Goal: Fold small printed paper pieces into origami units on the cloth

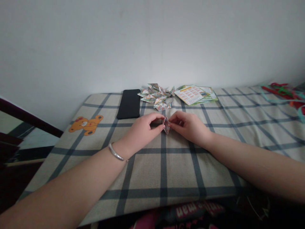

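A small folded piece of printed paper [166, 124] is pinched between both my hands over the checked cloth. My left hand [142, 131], with a silver bangle on its wrist, grips the paper's left side with thumb and fingertips. My right hand [188, 126] holds the paper's right side the same way. Both hands rest low on the table [152, 171]. Much of the paper is hidden by my fingers.
A heap of several folded paper pieces [157, 96] lies beyond my hands, near the wall. A black phone [129, 103] lies to its left, a stack of printed leaflets [194, 94] to its right. Red and green items [287, 93] sit at the far right edge.
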`<state>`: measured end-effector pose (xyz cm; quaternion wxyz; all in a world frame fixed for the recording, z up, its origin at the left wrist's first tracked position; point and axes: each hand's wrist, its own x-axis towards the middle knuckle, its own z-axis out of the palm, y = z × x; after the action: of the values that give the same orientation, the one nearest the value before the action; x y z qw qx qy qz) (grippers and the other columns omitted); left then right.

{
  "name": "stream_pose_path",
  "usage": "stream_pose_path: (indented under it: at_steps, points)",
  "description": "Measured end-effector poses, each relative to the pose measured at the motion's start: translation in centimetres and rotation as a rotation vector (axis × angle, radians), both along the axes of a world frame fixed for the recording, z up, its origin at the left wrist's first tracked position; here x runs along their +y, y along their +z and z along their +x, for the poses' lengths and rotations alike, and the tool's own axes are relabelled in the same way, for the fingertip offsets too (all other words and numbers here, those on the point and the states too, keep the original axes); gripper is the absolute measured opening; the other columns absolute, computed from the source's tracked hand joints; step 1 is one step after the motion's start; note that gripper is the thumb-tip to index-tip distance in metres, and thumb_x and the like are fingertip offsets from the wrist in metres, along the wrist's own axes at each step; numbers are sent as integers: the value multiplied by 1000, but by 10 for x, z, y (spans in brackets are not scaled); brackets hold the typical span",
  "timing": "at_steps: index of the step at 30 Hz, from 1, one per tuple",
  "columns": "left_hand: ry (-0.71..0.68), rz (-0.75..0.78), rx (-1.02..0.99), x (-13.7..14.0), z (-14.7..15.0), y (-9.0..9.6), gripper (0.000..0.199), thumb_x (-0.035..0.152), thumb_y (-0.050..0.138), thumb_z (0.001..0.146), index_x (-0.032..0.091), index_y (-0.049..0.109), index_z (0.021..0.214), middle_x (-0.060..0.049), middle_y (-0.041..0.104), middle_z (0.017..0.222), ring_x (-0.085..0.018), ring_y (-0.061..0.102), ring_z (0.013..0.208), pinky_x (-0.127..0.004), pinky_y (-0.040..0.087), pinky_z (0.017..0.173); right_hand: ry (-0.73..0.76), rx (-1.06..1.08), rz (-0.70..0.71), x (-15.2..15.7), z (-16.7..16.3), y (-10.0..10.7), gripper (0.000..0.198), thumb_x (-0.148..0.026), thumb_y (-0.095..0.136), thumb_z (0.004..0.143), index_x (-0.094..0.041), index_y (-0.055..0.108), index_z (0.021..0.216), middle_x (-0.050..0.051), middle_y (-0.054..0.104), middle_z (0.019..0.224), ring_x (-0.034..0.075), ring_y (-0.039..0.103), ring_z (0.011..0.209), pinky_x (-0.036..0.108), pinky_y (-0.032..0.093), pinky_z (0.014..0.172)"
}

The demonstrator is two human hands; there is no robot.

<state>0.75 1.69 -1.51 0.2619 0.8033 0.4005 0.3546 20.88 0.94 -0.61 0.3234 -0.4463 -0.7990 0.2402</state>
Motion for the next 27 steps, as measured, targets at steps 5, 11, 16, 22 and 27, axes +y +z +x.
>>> stream_pose_path:
  at_steps: [5, 11, 16, 22, 27]
  points:
    - [20, 148, 99, 2, -2, 2, 21, 15, 61, 82, 19, 65, 102, -3, 69, 103, -16, 64, 97, -33, 50, 90, -28, -49, 22, 4, 0, 0, 9, -24, 61, 85, -19, 68, 85, 0, 71, 76, 11, 59, 62, 23, 41, 58]
    - [-36, 193, 192, 6, -8, 4, 19, 17, 63, 83, 21, 68, 101, -2, 71, 103, -18, 65, 97, -34, 50, 89, -6, -86, 72, 8, 5, -3, 10, -23, 61, 84, -21, 71, 86, 0, 72, 80, 12, 61, 67, 24, 42, 60]
    - [-114, 254, 237, 10, -11, 5, 16, 20, 62, 85, 22, 69, 100, -1, 72, 103, -18, 65, 98, -35, 50, 90, 11, -131, 100, 10, 8, -3, 10, -24, 62, 85, -22, 71, 86, 1, 73, 83, 15, 65, 74, 25, 45, 65]
    - [-188, 354, 279, 13, -15, 2, 18, 19, 61, 87, 23, 70, 102, -2, 72, 107, -17, 65, 101, -35, 49, 94, 71, -177, 129, 14, 12, -4, 11, -24, 62, 85, -20, 72, 87, 2, 72, 82, 14, 64, 74, 25, 44, 65]
    - [-193, 390, 346, 11, -17, 3, 21, 16, 58, 88, 23, 70, 103, -2, 71, 109, -17, 63, 103, -36, 48, 96, 89, -212, 143, 12, 11, -1, 12, -27, 62, 83, -19, 71, 87, 2, 69, 78, 14, 60, 69, 24, 42, 61]
